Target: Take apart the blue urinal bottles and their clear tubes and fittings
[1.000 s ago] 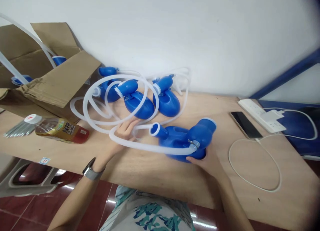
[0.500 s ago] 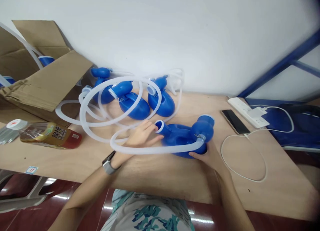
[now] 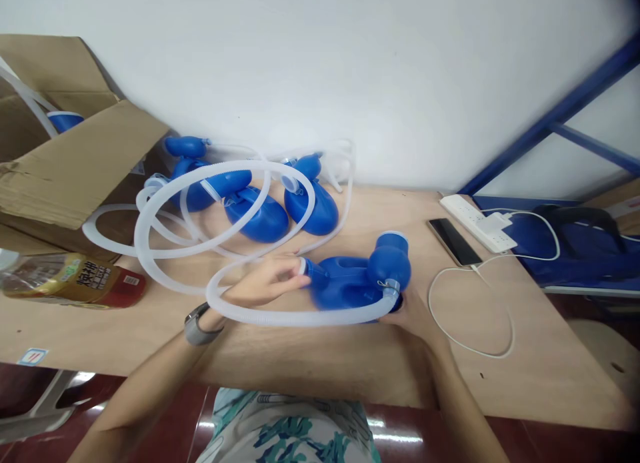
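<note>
A blue plastic urine bottle [image 3: 340,279] lies on its side on the table in front of me. Its rounded funnel head [image 3: 391,266] rests over the right end, mouth pointing up, and a white corrugated hose [image 3: 300,318] runs from it across the front and loops away to the left. My left hand [image 3: 267,279] is closed at the white-rimmed neck on the bottle's left end, thumb along the near side; the fingertips are partly hidden. Around the bottle's right end, below the funnel head, my right hand [image 3: 415,321] grips with its fingers mostly out of sight.
Several more blue urine bottles [image 3: 257,216] with hoses lie by the wall. An opened cardboard box [image 3: 80,163] and a drink bottle [image 3: 75,279] are at left. On the right are a phone [image 3: 454,241], a power strip [image 3: 475,221] and a looped white cable [image 3: 467,346].
My left hand has gone from beside the open neck to closing over its rim. The right hand keeps its grip. The whole view has shifted slightly.
</note>
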Action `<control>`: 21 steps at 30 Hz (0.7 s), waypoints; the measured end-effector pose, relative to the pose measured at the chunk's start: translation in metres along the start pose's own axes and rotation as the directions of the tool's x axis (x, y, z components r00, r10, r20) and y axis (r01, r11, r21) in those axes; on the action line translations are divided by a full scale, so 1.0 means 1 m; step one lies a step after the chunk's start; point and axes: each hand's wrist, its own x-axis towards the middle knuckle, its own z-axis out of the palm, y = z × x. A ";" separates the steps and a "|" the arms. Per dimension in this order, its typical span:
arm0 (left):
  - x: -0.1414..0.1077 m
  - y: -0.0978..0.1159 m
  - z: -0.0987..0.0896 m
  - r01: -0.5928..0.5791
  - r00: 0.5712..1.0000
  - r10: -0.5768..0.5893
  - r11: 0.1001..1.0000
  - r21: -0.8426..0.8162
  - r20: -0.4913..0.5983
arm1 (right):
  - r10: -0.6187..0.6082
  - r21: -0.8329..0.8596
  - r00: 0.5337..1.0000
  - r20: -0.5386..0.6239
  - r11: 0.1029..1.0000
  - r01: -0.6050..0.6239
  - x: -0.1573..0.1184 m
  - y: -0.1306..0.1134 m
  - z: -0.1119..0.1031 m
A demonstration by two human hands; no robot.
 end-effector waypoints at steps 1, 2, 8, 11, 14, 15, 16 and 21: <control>-0.002 -0.005 0.006 0.031 0.996 -0.036 0.998 -0.063 -0.085 | -0.010 0.005 1.000 -0.008 1.000 0.010 -0.001 0.001 0.001; -0.004 -0.009 0.013 0.055 0.980 -0.077 0.992 -0.117 -0.185 | -0.017 0.007 1.000 -0.015 1.000 0.017 -0.001 0.001 0.001; -0.013 -0.029 0.048 0.020 0.771 -0.120 0.986 -0.164 -0.626 | 0.013 -0.012 1.000 0.008 1.000 -0.013 -0.005 -0.007 -0.001; -0.021 -0.027 0.040 0.028 0.632 -0.116 0.992 -0.126 -0.766 | 0.026 -0.004 0.999 -0.019 1.000 -0.026 -0.008 -0.008 -0.005; -0.026 -0.026 0.026 0.184 0.742 -0.071 0.978 0.100 -0.666 | 0.066 0.022 0.997 -0.045 0.998 -0.065 -0.012 -0.001 -0.009; -0.025 -0.027 0.023 0.224 0.822 -0.054 0.946 0.235 -0.567 | 0.081 0.043 0.996 -0.043 0.996 -0.079 -0.013 0.002 -0.010; -0.024 -0.029 0.023 0.236 0.886 -0.047 0.902 0.361 -0.462 | 0.095 0.082 0.995 -0.034 0.992 -0.092 -0.014 0.006 -0.011; -0.012 -0.050 0.040 0.202 0.957 -0.032 0.789 0.581 -0.289 | 0.153 0.319 0.983 -0.105 0.941 -0.112 -0.002 0.005 -0.021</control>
